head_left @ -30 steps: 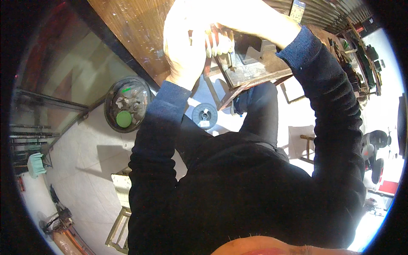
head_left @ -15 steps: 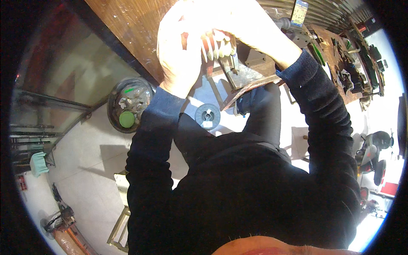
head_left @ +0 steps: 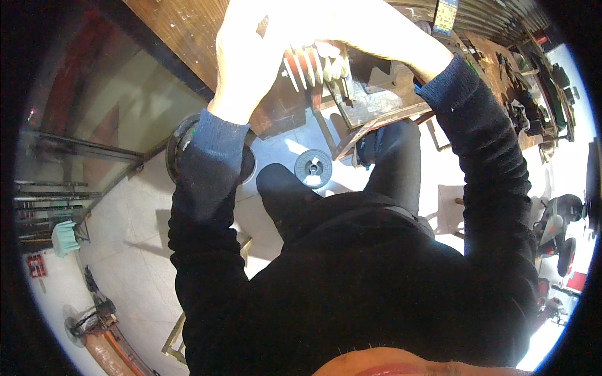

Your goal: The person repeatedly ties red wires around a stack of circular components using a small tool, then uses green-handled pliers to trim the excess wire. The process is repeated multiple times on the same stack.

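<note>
head | two hands [head_left: 295, 44] | one finned pale part [head_left: 313, 62] held | one spool [head_left: 313, 168]

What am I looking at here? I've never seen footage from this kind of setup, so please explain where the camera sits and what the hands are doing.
The camera is worn on a person's head and looks down, with a fisheye lens that bends the edges. The dark mass is the person's own body and sleeves. The left hand and right hand meet over a wooden workbench, together holding a small comb-like piece with pale prongs; overexposure hides the exact grip. Below, on the pale floor, lies a small round spool.
</note>
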Action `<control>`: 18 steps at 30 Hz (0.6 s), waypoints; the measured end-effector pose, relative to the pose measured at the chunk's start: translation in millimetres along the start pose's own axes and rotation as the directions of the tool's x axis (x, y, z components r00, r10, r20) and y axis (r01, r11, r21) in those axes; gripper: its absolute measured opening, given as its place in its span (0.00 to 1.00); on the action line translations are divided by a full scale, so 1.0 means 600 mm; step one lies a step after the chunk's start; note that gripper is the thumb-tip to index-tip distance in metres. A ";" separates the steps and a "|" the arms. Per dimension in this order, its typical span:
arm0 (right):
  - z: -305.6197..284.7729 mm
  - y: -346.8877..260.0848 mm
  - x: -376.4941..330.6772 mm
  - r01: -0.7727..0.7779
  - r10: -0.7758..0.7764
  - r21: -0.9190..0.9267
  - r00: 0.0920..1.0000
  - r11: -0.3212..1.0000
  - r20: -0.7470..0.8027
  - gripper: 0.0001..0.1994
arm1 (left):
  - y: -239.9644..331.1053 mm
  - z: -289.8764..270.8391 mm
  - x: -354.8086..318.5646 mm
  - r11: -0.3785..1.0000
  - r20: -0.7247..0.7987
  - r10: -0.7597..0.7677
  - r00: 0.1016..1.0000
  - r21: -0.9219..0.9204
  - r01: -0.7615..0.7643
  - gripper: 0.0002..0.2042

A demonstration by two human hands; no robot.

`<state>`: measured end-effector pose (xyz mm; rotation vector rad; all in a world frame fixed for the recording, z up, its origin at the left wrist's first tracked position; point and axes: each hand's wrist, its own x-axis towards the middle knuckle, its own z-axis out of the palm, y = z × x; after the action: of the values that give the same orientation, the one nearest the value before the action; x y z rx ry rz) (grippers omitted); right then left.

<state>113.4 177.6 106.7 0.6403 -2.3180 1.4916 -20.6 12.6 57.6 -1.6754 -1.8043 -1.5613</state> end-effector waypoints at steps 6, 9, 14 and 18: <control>-0.008 0.013 -0.007 -0.007 0.004 -0.107 1.000 0.994 -0.029 0.22 | -0.002 0.010 0.000 0.998 0.025 -0.042 0.999 -0.035 0.043 0.16; -0.003 0.008 -0.012 -0.025 0.016 -0.129 0.998 0.991 -0.068 0.21 | -0.003 0.008 0.000 0.997 0.037 -0.054 0.998 -0.046 0.055 0.16; 0.024 -0.021 -0.028 -0.009 -0.002 -0.082 0.991 0.997 -0.135 0.20 | -0.003 0.004 -0.006 0.996 0.039 -0.062 0.997 -0.056 0.064 0.17; 0.041 -0.017 -0.027 0.027 -0.056 -0.148 0.979 0.989 -0.195 0.19 | -0.004 0.005 -0.007 0.996 0.030 -0.068 0.997 -0.063 0.070 0.17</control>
<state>131.9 154.6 96.8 0.4757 -2.2201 1.2912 -20.0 12.9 51.9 -1.6874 -1.8631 -1.6489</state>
